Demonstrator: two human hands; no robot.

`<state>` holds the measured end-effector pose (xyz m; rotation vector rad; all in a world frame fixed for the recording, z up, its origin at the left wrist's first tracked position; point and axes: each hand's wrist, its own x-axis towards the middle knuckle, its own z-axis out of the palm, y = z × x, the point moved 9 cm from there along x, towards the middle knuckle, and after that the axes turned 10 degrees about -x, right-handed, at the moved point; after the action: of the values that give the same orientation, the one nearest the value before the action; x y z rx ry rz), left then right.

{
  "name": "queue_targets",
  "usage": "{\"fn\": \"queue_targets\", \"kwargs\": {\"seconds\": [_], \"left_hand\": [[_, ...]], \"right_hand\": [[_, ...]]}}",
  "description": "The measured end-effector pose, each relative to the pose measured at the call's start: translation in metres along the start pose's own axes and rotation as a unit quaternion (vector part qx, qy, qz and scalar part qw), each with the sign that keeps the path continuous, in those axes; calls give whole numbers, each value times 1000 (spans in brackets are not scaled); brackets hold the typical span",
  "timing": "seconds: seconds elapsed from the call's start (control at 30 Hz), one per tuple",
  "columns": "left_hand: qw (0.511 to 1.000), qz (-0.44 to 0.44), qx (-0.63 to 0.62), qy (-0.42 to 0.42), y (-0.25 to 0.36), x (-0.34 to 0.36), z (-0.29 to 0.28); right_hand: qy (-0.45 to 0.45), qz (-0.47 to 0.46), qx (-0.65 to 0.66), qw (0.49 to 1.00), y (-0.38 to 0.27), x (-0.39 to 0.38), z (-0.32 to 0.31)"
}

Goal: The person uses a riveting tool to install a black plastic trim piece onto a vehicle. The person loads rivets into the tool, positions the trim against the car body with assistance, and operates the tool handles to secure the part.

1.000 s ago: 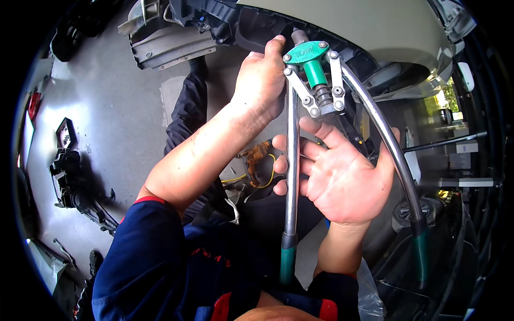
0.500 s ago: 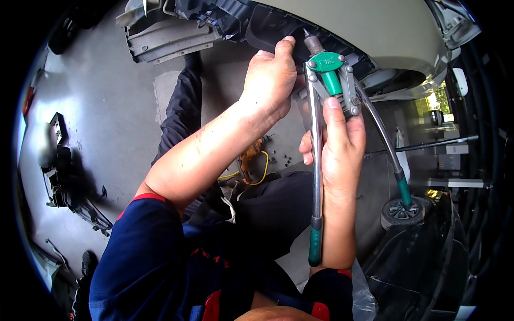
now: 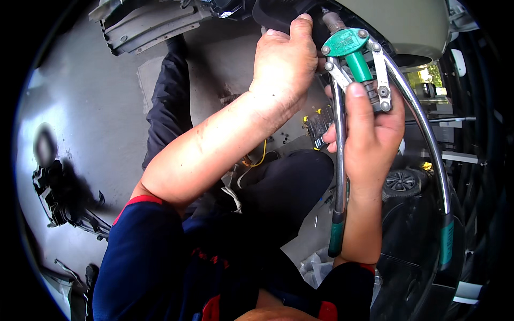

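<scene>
A long-handled hand riveter [image 3: 357,65] with a green head and two steel arms is upright in my right hand [image 3: 369,136]. That hand is closed round its lower body, thumb on top, below the linkage. The two arms are spread, with green grips at their ends, and the nosepiece points up at the car. My left hand [image 3: 284,67] is closed beside the riveter's head, its thumb up against a black plastic liner [image 3: 278,13] under the car's edge. Most of its fingers are hidden, so what they hold cannot be made out.
A pale car body panel [image 3: 409,21] overhangs at the top right. A detached metal beam [image 3: 155,32] is at upper left. On the floor sit a black bit case [image 3: 320,125], small loose parts, a yellow cord [image 3: 262,154] and dark car parts [image 3: 64,187]. A wheel [image 3: 401,183] is at right.
The riveter and my right hand have moved right, and its arms are spread wider. My left hand is slightly higher and further right. The view has shifted, bringing the bit case into sight.
</scene>
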<state>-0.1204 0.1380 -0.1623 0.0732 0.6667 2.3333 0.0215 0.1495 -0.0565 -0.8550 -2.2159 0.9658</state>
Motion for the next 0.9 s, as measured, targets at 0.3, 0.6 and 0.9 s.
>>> {"fn": "queue_targets", "kwargs": {"seconds": [0.3,0.6,0.9], "left_hand": [[994,10,107,23,15,-7,2],[996,-14,86,3,28,-9,15],[995,-91,43,-9,-3,1,3]], "right_hand": [[37,-57,-85,994,0,8,-5],[70,-299,-336,890,-35,4,2],[-3,-227,-241,944,-30,15,-9]]}}
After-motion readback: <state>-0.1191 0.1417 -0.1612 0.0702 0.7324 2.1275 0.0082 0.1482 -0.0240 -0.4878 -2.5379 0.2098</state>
